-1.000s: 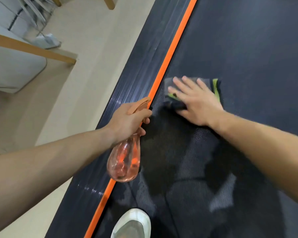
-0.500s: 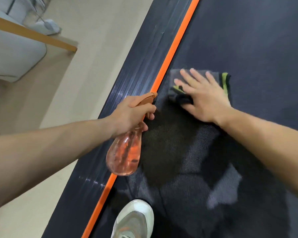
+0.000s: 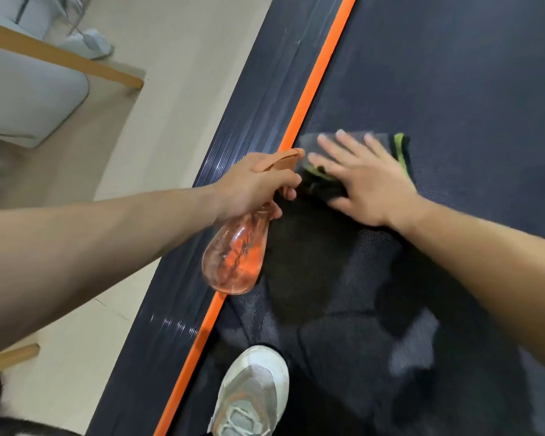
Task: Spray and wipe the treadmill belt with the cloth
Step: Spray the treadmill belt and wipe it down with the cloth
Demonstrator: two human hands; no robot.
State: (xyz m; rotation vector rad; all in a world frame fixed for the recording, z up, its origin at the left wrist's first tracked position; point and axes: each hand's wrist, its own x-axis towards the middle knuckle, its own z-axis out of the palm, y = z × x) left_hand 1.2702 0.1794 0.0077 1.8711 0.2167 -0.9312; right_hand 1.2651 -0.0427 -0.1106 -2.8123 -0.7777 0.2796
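Observation:
The dark treadmill belt [image 3: 453, 89] fills the right side, with a wet darker patch near its middle. My right hand [image 3: 364, 180] lies flat, fingers spread, pressing a dark grey cloth with green trim [image 3: 398, 149] onto the belt beside the orange stripe [image 3: 315, 86]. My left hand [image 3: 252, 184] grips the neck of a clear orange spray bottle [image 3: 233, 259], its nozzle almost touching the cloth's left edge. The bottle's body hangs down over the stripe.
A ribbed dark side rail [image 3: 249, 127] runs left of the orange stripe. My white sneaker [image 3: 252, 394] stands on the belt at the bottom. Beige floor [image 3: 177, 73] lies to the left, with a grey cushioned seat on wooden legs [image 3: 29, 96] at the upper left.
My right hand has slid the cloth leftward along the belt toward the orange stripe and the bottle's nozzle. My left hand keeps holding the bottle in about the same place.

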